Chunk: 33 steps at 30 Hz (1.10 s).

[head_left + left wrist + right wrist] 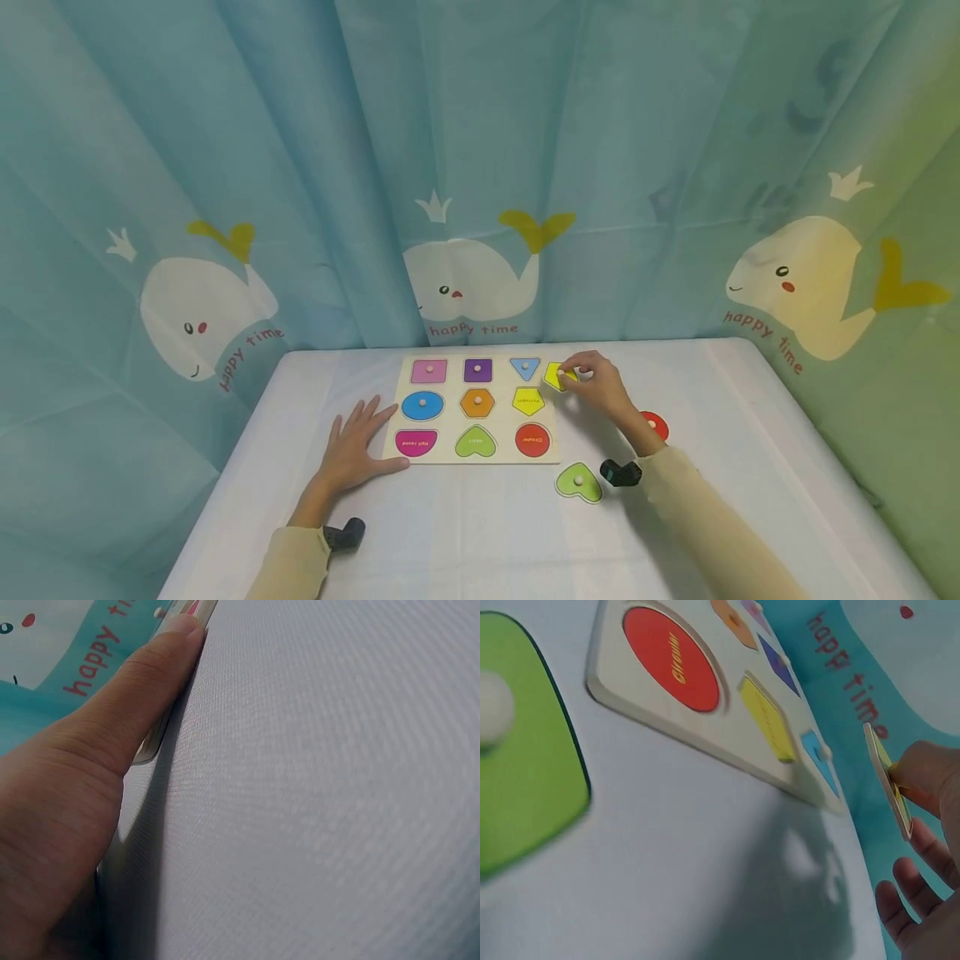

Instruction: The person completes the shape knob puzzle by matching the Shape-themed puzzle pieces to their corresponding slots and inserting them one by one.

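Note:
A wooden shape puzzle board [444,422] lies on the table. My left hand [352,450] rests at its left edge with fingers spread, the thumb on the near left corner. Off the board's far right corner, my right hand [600,387] pinches a yellow pentagon piece [552,377] by its knob; in the right wrist view the piece [889,784] is held tilted above the table. The yellow pentagon slot [528,402], the red circle slot [532,440], the green heart slot [476,442] and the magenta half-round slot [416,443] show printed words and no knobs.
A green heart piece [577,482] lies near the board's near right corner. Under the right forearm, a red piece [656,424] is partly hidden. Knobbed pieces, among them a blue oval [422,406] and an orange hexagon [477,403], sit in the board. A whale-print curtain [465,167] hangs behind.

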### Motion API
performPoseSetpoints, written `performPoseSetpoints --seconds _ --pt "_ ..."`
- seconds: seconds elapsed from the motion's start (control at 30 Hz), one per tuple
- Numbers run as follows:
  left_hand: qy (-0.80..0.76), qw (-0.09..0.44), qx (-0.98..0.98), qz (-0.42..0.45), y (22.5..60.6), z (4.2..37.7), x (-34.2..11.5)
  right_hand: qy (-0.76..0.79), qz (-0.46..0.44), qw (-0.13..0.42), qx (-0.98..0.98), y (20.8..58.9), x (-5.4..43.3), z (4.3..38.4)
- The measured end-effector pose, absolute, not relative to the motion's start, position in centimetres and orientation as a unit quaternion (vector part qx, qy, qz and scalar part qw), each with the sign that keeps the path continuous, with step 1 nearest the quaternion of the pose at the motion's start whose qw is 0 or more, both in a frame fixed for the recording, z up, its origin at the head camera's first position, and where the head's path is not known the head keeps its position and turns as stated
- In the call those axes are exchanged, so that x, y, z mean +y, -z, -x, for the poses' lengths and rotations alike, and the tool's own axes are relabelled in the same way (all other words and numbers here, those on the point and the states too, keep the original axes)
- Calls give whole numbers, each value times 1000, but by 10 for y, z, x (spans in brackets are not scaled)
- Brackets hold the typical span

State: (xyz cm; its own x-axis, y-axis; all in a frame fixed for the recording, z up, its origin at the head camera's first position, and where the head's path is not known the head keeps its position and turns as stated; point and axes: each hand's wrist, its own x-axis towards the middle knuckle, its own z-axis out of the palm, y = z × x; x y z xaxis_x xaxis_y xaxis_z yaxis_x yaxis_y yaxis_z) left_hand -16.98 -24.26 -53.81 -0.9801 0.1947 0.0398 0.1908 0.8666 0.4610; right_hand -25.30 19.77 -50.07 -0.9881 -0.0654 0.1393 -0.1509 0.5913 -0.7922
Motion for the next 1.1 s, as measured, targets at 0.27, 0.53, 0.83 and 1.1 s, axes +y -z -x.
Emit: performPoseSetpoints --seconds 0.27,0.53,0.83,1.1 --pt "-238 8 966 -101 539 170 -242 -454 -66 22 -889 512 176 250" --pt "-233 1 967 -104 539 171 -243 -451 -88 15 -888 525 165 249" --pt "-231 8 968 -102 537 170 -243 -436 -90 7 -896 533 159 250" --pt "-232 12 968 -99 537 170 -242 -407 -77 12 -910 532 151 248"
